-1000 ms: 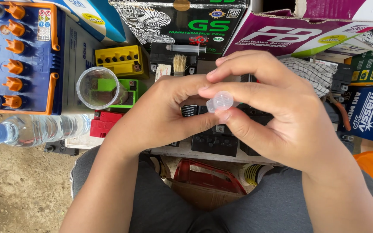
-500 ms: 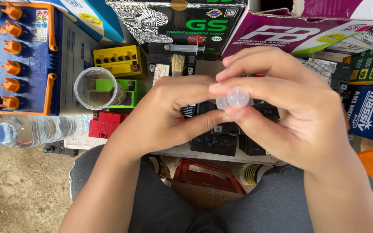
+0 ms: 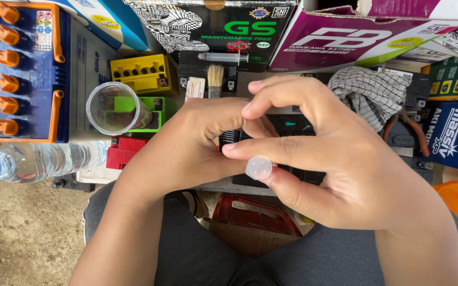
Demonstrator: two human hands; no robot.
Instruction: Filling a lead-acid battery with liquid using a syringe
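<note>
Cap point(image 3: 258, 167), small, round and translucent, sits pinched between your right hand's point(image 3: 340, 175) thumb and forefinger, above your lap. Leftmost lie a blue battery point(image 3: 19, 69) with orange plugs and a water bottle point(image 3: 38, 161); next, a clear cup point(image 3: 113, 108). Your left hand point(image 3: 186, 148) is curled closed against the right, over a black battery point(image 3: 292, 127).

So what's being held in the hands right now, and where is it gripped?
The right hand pinches a small translucent round cap by its rim, between thumb and forefinger. The left hand rests against a small black battery; its grip is hidden.
</note>
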